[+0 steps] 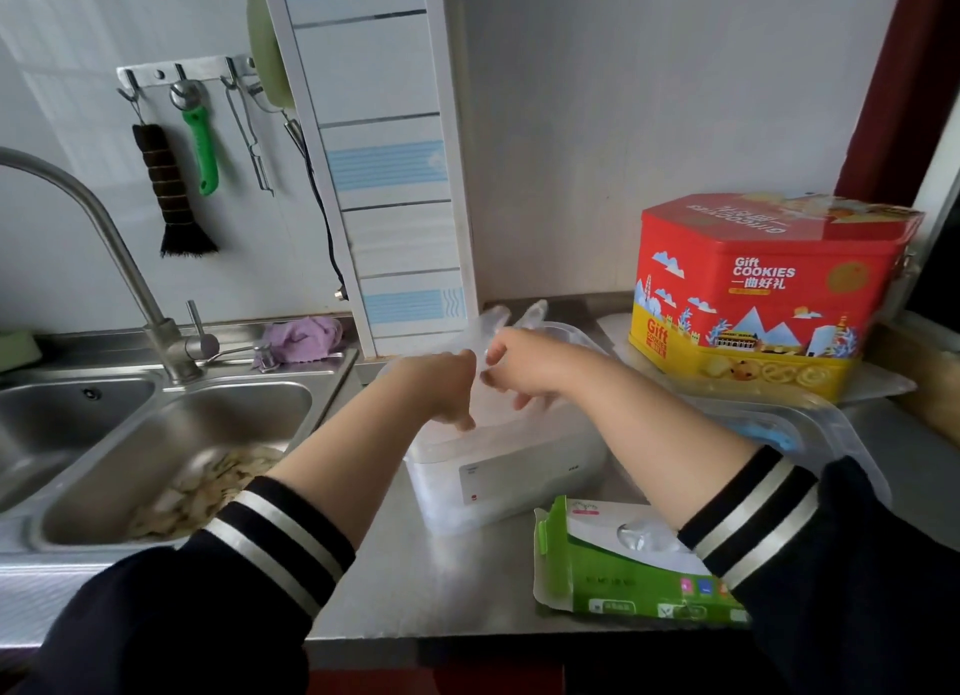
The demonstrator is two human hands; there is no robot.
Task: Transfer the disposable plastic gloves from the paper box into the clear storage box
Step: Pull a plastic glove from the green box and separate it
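- Head view: both hands over the clear storage box (519, 466), counter centre.
- Left hand (447, 388) and right hand (519, 367) each closed, pinching thin see-through gloves (493, 325), crumpled, blurry.
- Green paper box (618, 559) at 5 o'clock of the storage box, torn open, clear plastic showing.

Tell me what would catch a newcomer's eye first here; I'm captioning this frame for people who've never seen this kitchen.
The bright red and yellow cookie tin at the back right of the steel counter stands out most. In the middle, the left hand and right hand handle thin clear plastic gloves above the clear storage box. The green and white paper box lies open at the front right.
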